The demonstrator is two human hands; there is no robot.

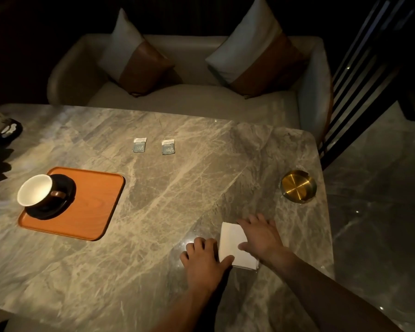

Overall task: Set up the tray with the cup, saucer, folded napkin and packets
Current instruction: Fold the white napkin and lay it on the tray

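White paper napkin, folded to a rectangle, lay flat on the grey marble tabletop near its front right part, between both hands. Left hand sat at the napkin's left edge, fingers curled with knuckles up, thumb pressing onto the near left corner; whether the fingers pinched an edge could not be told. Right hand lay flat over the napkin's right side, fingers spread and straight, pressing down. Farther left, well apart from the napkin, an orange wooden tray carried a dark saucer on its left half, with the cup standing on it, white inside, brown handle pointing right. To the right, near the tabletop's edge, stood a round brass dish. Beyond the middle of the tabletop lay two small pale packets, left packet and right packet, side by side but apart. Past the far edge stood a pale sofa bearing two white-and-brown cushions.
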